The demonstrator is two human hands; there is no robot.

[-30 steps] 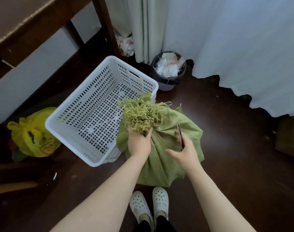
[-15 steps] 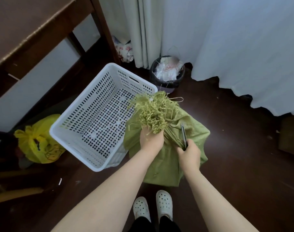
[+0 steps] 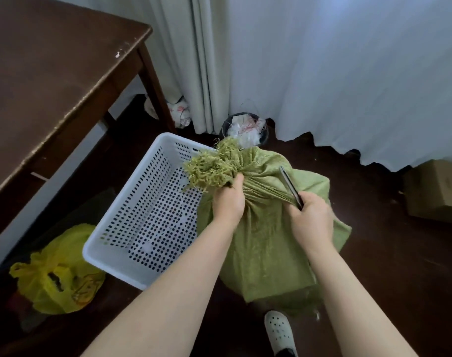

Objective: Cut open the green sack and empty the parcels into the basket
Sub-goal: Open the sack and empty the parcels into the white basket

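Observation:
A full green woven sack (image 3: 266, 243) stands on the dark floor, its neck gathered into a frayed tuft (image 3: 212, 166). My left hand (image 3: 228, 202) grips the neck just below the tuft. My right hand (image 3: 311, 219) holds a dark blade, scissors or a knife (image 3: 290, 185), laid against the bunched cloth to the right of the neck. A white perforated plastic basket (image 3: 111, 243) sits to the left, touching the sack. No parcels show; the sack hides them.
A dark wooden table (image 3: 52, 81) stands at upper left. A yellow plastic bag (image 3: 57, 274) lies below the basket. A small bin (image 3: 245, 130) with waste is behind the sack, by white curtains. A cardboard box (image 3: 436, 191) sits right. My shoe (image 3: 280, 331) is near the sack.
My view has risen and the sack's neck has been pulled upward. My left hand still grips the neck; my right hand with the blade stays against the gathered cloth.

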